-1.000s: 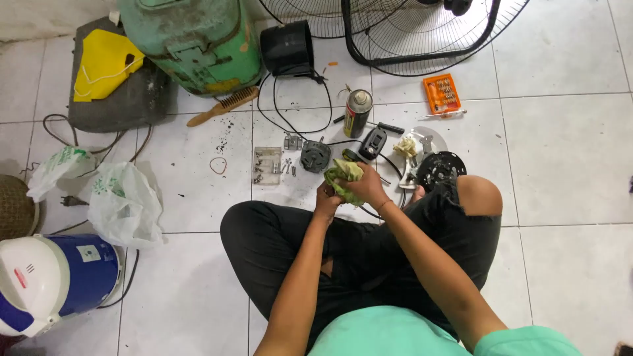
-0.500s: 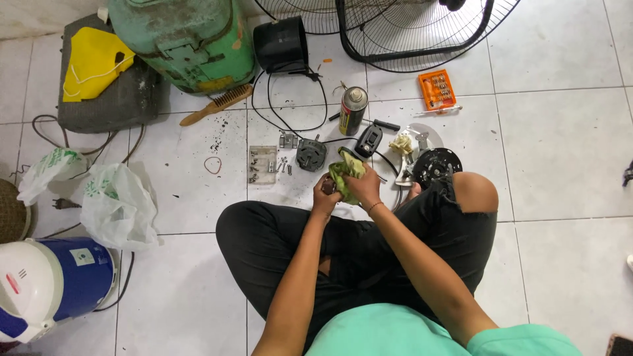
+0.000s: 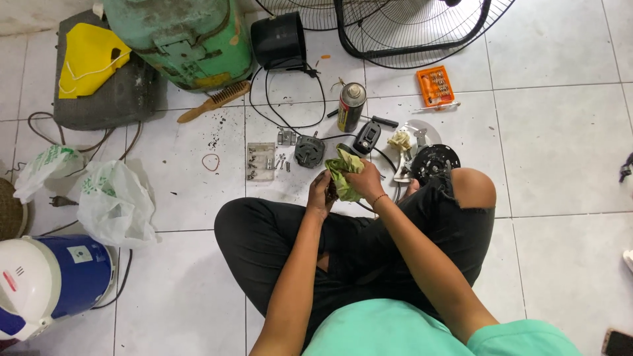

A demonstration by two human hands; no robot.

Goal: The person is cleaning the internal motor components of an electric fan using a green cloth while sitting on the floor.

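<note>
the floor [image 3: 560,151] is laid with large white glossy tiles and thin grey grout lines, speckled with dark grit at upper centre of the frame. a strip of pale wall [image 3: 39,16] shows in the upper left corner. even, soft light falls over everything, with only faint shadows beneath the objects.

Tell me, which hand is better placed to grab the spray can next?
Probably the right hand. It sits higher and closer to the spray can, though it grips the green rag. The left hand holds a dark part lower down.
</note>
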